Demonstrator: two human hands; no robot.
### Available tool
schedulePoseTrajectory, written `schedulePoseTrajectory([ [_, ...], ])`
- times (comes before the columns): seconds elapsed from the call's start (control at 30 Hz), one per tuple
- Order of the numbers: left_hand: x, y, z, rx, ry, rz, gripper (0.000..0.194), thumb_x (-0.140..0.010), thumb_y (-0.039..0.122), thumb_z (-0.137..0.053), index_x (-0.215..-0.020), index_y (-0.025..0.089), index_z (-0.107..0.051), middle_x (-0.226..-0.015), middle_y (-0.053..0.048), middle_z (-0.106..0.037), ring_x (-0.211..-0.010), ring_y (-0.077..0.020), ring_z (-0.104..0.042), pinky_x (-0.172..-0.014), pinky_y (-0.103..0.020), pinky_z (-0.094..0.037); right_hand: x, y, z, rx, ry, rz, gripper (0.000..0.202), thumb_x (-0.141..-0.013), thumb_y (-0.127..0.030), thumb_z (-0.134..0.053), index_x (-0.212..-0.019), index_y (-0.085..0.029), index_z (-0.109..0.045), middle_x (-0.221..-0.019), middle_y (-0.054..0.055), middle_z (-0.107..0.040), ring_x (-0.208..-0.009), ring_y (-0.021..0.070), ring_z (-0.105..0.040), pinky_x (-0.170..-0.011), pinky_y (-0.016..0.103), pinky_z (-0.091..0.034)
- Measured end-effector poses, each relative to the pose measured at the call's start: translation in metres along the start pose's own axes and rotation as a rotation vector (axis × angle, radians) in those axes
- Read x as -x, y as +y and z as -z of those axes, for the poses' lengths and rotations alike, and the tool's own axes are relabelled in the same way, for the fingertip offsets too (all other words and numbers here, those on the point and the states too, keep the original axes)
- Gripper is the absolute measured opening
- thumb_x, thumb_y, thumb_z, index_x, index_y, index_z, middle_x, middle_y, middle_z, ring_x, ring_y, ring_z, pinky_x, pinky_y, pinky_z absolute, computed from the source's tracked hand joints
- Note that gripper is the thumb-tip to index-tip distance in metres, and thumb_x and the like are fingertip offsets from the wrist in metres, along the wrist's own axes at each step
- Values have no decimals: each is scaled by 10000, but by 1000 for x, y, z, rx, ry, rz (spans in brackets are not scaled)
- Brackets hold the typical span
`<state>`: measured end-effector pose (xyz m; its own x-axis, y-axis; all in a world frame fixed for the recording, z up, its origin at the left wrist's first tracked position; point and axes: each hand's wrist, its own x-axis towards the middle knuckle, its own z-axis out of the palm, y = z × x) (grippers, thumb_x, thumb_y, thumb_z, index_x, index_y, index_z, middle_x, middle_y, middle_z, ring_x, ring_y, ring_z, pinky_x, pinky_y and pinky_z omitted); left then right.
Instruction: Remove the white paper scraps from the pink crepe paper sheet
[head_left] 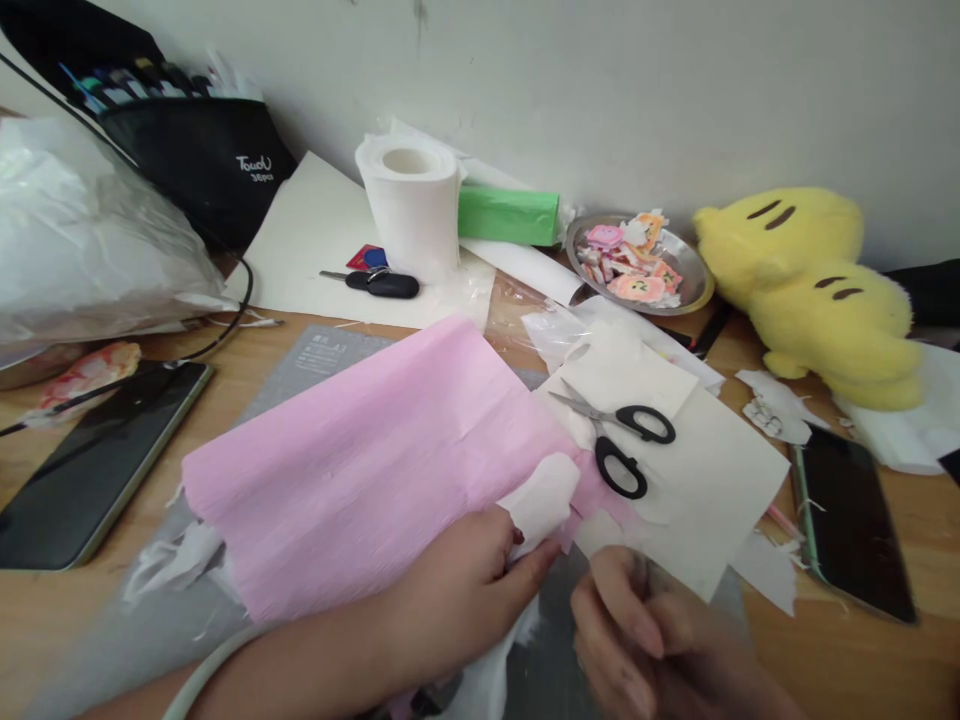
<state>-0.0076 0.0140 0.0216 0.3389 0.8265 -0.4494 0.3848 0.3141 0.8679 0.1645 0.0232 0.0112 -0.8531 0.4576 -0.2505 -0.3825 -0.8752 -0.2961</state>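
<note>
Fingers of the left hand [480,575] pinch a white paper cutout [543,498] at one o'clock; the right hand [637,630] is curled (around what, if anything, I can't tell). From there, scissors [624,415] lie at twelve o'clock, pink paper [367,460] at ten.
</note>
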Motion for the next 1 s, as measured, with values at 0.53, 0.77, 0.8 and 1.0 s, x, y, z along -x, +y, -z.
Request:
schedulePoseTrajectory([
  [0.53,0,-1,-2,-16,-2,24,346,-891,402,-391,-650,178,-498,-571,44,-422,-530,-102,-377,-463,-205,-277,-7,-1,-1,126,267,10,289,-866,-309,-577,-633,-145,-526,-504,-24,-530,-348,45,-448,-374,123,-375],
  [0.77,-1,-1,-3,-13,30,16,403,-895,445,-378,-606,185,-481,-543,46,-414,-492,-95,-331,-434,-206,-248,-7,1,0,235,287,54,377,-835,-419,-629,-596,-160,-494,-479,-50,-491,-363,45,-427,-401,145,-352],
  [0.8,-1,-1,-2,-19,25,21,408,-895,436,-377,-587,187,-471,-531,48,-403,-483,-94,-325,-431,-208,-243,-7,2,1,298,294,73,365,-813,-420,-656,-600,-155,-525,-498,-37,-528,-371,48,-444,-403,150,-352],
  [1.0,1,-4,-2,41,28,-42,340,-901,372,-390,-646,181,-510,-586,47,-433,-533,-98,-377,-496,-212,-295,-4,-5,1,834,441,301,264,-849,-389,-621,-710,-171,-673,-550,-10,-620,-456,86,-533,-505,201,-411],
])
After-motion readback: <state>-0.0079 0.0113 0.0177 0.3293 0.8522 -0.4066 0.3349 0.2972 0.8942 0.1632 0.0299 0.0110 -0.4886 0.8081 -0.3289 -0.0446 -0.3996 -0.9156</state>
